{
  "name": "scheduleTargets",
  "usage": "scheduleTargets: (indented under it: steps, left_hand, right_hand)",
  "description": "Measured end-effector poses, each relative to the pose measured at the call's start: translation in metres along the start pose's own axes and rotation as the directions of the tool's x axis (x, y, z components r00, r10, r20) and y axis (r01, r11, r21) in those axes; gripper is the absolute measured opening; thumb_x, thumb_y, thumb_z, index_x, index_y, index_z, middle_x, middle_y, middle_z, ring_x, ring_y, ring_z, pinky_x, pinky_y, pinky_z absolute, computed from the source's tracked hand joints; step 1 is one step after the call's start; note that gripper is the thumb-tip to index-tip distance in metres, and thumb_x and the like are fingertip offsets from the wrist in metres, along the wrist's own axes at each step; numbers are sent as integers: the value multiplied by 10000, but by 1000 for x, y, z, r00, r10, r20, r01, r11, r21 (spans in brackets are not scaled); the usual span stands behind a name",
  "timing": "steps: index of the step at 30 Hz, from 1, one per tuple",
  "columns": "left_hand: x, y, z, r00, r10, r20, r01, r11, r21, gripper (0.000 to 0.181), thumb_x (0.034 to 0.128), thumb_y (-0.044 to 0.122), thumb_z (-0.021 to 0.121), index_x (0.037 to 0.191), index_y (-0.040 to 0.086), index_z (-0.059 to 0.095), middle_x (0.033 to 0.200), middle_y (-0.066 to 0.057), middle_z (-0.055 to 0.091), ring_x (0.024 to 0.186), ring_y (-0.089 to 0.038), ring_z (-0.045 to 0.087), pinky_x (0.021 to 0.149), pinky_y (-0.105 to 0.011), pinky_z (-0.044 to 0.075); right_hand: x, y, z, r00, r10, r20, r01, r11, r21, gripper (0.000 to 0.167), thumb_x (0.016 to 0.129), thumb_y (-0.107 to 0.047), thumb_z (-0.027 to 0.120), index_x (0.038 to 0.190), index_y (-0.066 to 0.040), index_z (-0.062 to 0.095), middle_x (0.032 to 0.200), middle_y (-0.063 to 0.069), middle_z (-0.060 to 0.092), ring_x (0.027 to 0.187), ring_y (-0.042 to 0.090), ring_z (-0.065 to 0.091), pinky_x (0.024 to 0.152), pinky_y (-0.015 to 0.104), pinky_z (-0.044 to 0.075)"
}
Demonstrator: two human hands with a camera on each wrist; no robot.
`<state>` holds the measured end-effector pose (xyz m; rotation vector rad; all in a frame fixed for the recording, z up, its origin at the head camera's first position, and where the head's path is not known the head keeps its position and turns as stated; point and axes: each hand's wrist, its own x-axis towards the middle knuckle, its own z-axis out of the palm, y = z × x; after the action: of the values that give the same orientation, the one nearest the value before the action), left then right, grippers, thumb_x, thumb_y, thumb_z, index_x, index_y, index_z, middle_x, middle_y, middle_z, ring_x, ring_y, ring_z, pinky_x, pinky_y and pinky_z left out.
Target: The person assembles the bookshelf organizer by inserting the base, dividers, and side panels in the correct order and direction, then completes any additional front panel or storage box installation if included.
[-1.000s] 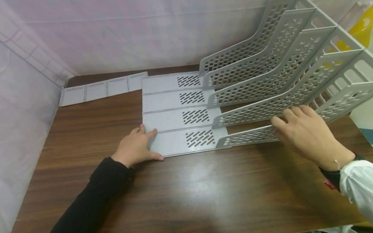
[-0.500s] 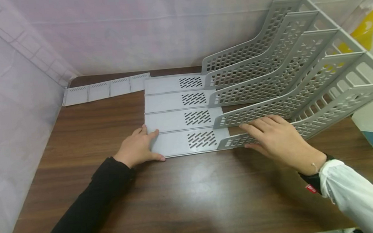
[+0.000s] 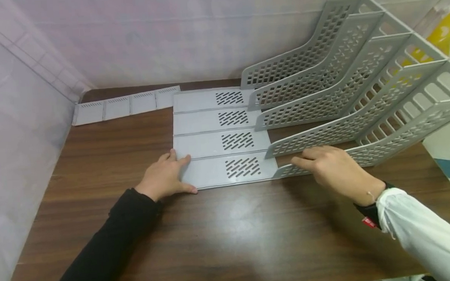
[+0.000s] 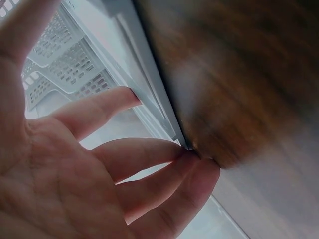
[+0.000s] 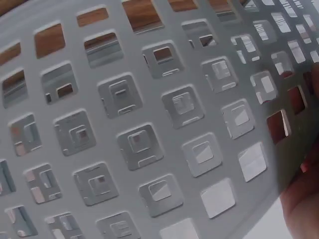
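The grey rack [image 3: 353, 80] stands at the right, its dividers seemingly already joined to the back; their left ends meet or overlap the flat panel [image 3: 203, 124], though whether they are fastened I cannot tell. The right hand [image 3: 335, 170] pinches the near divider; the left hand [image 3: 163, 177], fingers apart, touches the panel's left edge. The narrow strip [image 3: 116, 109], far left, looks unattached.

Grey perforated dividers [image 3: 316, 130], brown wood-grain tabletop [image 3: 222, 242], white sleeve [image 3: 420, 228]
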<state>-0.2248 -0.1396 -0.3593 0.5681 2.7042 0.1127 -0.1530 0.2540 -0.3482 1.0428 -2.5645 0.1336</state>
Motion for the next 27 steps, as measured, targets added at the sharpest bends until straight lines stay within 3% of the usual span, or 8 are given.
scheduleTargets:
  steps: [5,12,17,22,24,27]
  left_hand:
    - [0,-1,2,1000,-3,-13,3,1000,5,1024,656,659,737,1468,151,373,1509,-343,208,1380,-482,294,993,-642,389]
    - [2,0,6,999,7,-32,-6,1000,15,1019,656,658,738,1459,137,390,1505,-339,229,1374,-485,308,996,-642,388]
    - [2,2,7,1000,9,-30,-9,1000,14,1027,648,660,742,1458,135,392,1503,-340,231,1374,-484,308,1000,-642,384]
    - [3,3,8,1000,20,-21,-20,1000,11,1027,655,667,732,1463,139,382,1507,-339,222,1377,-486,301,994,-646,387]
    - [2,4,5,1000,21,-15,-20,1000,17,1027,658,663,734,1463,133,382,1504,-345,228,1372,-491,305,990,-650,387]
    - [2,7,-2,999,36,-8,-35,997,71,1009,681,670,711,1449,95,399,1478,-355,289,1342,-495,352,984,-640,397]
  right_hand:
    - [-1,0,6,998,27,-49,-24,998,57,476,639,125,546,1025,-97,716,861,12,676,688,152,645,545,328,514]
    - [-1,-6,16,994,28,-109,-21,998,57,453,660,105,535,1025,-92,720,817,2,674,691,147,639,576,332,520]
    - [3,-12,15,997,28,-72,-24,998,64,425,672,102,568,1029,-82,706,790,1,647,680,148,623,589,323,520]
    - [16,-17,-7,997,67,41,-69,997,47,273,785,-155,730,1050,-99,692,880,22,686,809,207,670,726,379,549]
    - [30,-17,-22,996,74,47,-75,997,25,344,786,-286,750,1069,-101,687,937,44,700,880,243,674,790,417,543]
    - [56,-13,-43,998,67,19,-66,997,-35,370,781,-304,753,1076,-93,679,978,76,705,919,280,669,812,445,537]
